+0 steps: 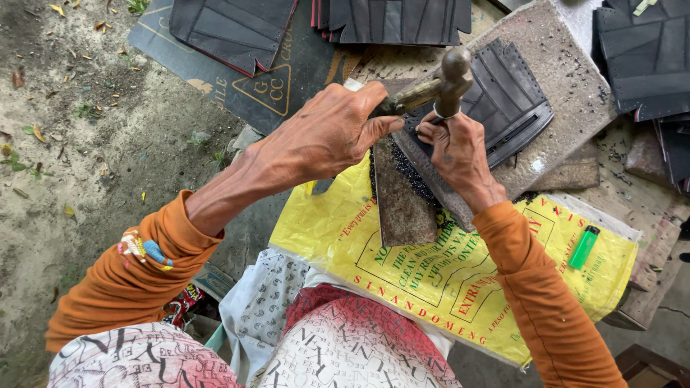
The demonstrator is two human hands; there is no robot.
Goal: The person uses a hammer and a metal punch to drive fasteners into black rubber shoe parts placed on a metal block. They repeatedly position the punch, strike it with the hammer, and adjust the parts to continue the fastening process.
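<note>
My left hand (327,133) grips the wooden handle of a ball-headed metal hammer (449,79), its head raised just above my right hand. My right hand (454,147) pinches a small upright punch tool, mostly hidden by my fingers, against a black stitched leather piece (514,100). That piece lies on a rough grey stone slab (568,79). Both arms wear orange sleeves.
A yellow printed plastic sack (445,280) covers my lap, with a green lighter (583,246) on its right side. A rusty flat metal plate (402,201) leans beside the slab. More black leather pieces (647,57) are stacked at the top and right. Bare dirt ground (86,144) lies to the left.
</note>
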